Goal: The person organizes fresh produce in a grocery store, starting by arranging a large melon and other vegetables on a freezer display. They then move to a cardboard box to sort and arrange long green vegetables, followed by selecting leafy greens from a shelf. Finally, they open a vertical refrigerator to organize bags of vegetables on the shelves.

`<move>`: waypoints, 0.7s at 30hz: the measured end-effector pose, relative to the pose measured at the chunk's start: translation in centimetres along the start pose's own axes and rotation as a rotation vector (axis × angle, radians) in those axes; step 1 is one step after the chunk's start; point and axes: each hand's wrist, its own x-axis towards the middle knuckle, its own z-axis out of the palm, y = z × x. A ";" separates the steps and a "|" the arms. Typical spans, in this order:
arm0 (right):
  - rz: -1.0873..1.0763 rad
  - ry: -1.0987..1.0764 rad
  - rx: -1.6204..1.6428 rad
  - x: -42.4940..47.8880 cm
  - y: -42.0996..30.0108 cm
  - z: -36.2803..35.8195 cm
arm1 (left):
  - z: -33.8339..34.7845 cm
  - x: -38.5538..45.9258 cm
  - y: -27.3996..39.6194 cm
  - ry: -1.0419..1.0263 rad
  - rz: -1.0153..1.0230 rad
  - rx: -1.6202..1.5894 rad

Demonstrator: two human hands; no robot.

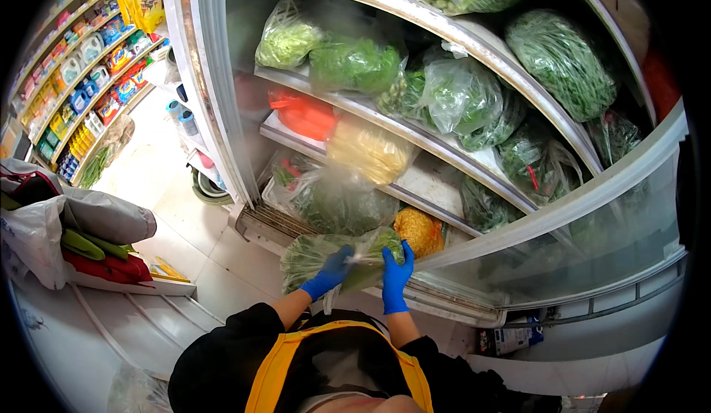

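Observation:
A see-through plastic bag of leafy greens [308,254] is held in front of my body, at the lower edge of the display fridge. In a blue glove, my left hand [328,277] grips the bag near its gathered middle. My right hand [396,277], gloved the same way, holds the right end, its fingers around the greens there. Just behind it sits a netted orange-yellow bundle [417,231], its contents unclear. Another large bag of greens [350,204] lies on the bottom level beyond my hands. The undersides of the held bag are hidden.
Fridge shelves [333,99] carry several bagged vegetables, a red bag [303,114] and a bag of pale yellow strands [369,149]. A curved glass door [555,257] stands at right. To the left are a white door frame [205,79], a counter with bags [105,235] and stocked store shelves [83,74].

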 end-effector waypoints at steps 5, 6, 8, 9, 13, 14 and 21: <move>-0.021 0.011 0.127 2.2 0.1 -3.7 | -2.5 1.4 -8.8 0.222 -0.347 -0.307; -0.166 0.145 0.002 2.6 -1.0 -5.2 | -3.9 1.2 -11.0 0.249 -0.427 -0.478; -0.286 0.376 -0.122 3.2 -2.8 -8.9 | -6.3 1.1 -10.9 0.327 -0.531 -0.690; -0.324 0.496 -0.191 3.1 -2.7 -10.9 | -7.6 0.6 -8.6 0.366 -0.568 -0.725; -0.277 0.501 -0.207 5.5 -2.4 -13.0 | -11.1 -0.7 -12.3 0.501 -0.434 -0.611; -0.237 0.510 -0.169 5.8 -1.8 -13.1 | -11.3 -1.2 -12.0 0.522 -0.420 -0.502; -0.127 0.547 -0.149 6.2 -0.8 -13.0 | -18.6 -4.2 -10.8 0.340 -0.656 -0.018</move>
